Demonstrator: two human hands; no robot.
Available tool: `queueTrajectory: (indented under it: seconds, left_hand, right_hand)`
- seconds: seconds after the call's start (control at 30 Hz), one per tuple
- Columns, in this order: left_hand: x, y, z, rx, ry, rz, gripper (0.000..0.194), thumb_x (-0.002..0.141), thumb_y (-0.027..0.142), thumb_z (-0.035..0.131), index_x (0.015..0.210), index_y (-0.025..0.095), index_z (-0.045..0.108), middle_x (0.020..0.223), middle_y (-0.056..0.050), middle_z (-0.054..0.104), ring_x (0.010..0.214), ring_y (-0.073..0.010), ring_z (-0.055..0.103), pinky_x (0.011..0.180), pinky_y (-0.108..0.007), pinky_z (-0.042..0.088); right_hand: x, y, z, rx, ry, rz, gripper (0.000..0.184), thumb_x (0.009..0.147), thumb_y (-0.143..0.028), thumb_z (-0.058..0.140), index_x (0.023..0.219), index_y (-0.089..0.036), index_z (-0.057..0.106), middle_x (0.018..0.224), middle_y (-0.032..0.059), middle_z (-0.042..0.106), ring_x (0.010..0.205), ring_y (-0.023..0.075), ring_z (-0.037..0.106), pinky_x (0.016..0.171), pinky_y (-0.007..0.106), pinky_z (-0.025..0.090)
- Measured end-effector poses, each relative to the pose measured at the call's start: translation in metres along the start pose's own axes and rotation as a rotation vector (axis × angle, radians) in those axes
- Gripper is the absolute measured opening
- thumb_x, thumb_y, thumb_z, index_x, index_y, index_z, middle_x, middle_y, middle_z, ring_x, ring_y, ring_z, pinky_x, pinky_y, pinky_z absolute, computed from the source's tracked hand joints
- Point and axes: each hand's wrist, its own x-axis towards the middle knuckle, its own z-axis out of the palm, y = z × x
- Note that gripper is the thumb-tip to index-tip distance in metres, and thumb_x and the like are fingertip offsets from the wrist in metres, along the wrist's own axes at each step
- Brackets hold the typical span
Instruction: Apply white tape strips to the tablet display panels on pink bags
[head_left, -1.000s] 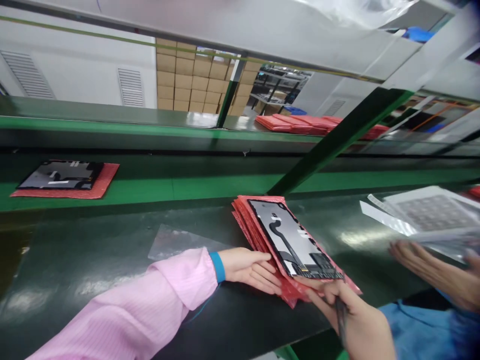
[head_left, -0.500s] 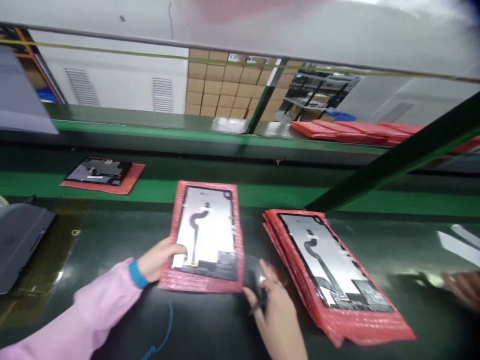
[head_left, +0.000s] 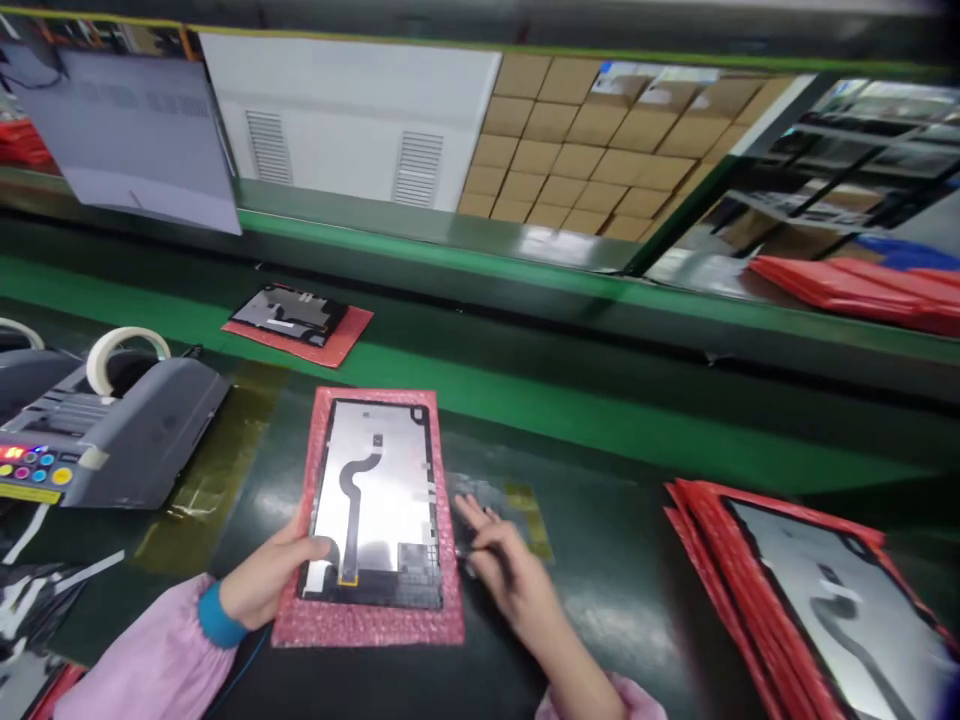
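A tablet screen panel (head_left: 401,480), silver-backed with a dark curved ribbon cable, lies face down on a red bubble-wrap bag (head_left: 367,625). My left hand (head_left: 274,570) is closed on the left edge of both, thumb on top of the panel and fingers beneath the bag. Beside the bag's right edge is my right hand (head_left: 506,565), its fingers bent. Something small, dark and shiny shows at its fingertips, too blurred to name. Under and around those fingertips a see-through patch and a yellowish tape strip (head_left: 529,520) lie on the table.
On the left stands a grey tape dispenser (head_left: 161,430) with a roll. Behind it, another panel (head_left: 289,315) rests on a red bag. A stack of red bags (head_left: 739,590) with a panel on top is at right. A green shelf edge (head_left: 450,265) runs across the back.
My view has swung left, bringing the tape dispenser into sight and shifting the stack rightward. The held panel and bag are now further from the stack. My right hand stays by the bag's right edge.
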Motion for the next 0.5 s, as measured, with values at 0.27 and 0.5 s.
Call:
queueTrajectory:
  seconds: [0.27, 0.5]
  left_hand:
    - [-0.025, -0.020, -0.031, 0.508, 0.172, 0.357, 0.071, 0.087, 0.055, 0.067, 0.150, 0.029, 0.045, 0.159, -0.005, 0.041, 0.148, -0.0315, 0.036, 0.122, -0.044, 0.030]
    - [-0.066, 0.022, -0.122, 0.480, 0.460, 0.420, 0.051, 0.095, 0.068, 0.046, 0.124, 0.031, 0.066, 0.129, 0.000, 0.071, 0.124, -0.0321, 0.063, 0.108, -0.051, 0.049]
  right_hand:
    - [-0.018, 0.006, -0.040, 0.336, 0.487, 0.513, 0.052, 0.078, -0.069, 0.069, 0.096, -0.021, 0.058, 0.065, -0.0028, 0.061, 0.043, 0.0107, 0.051, 0.032, 0.020, 0.037]
    - [-0.032, 0.004, -0.041, 0.207, 0.447, 0.539, 0.050, 0.076, -0.064, 0.076, 0.078, -0.021, 0.051, 0.062, 0.0001, 0.066, 0.038, 0.0087, 0.050, 0.030, 0.019, 0.037]
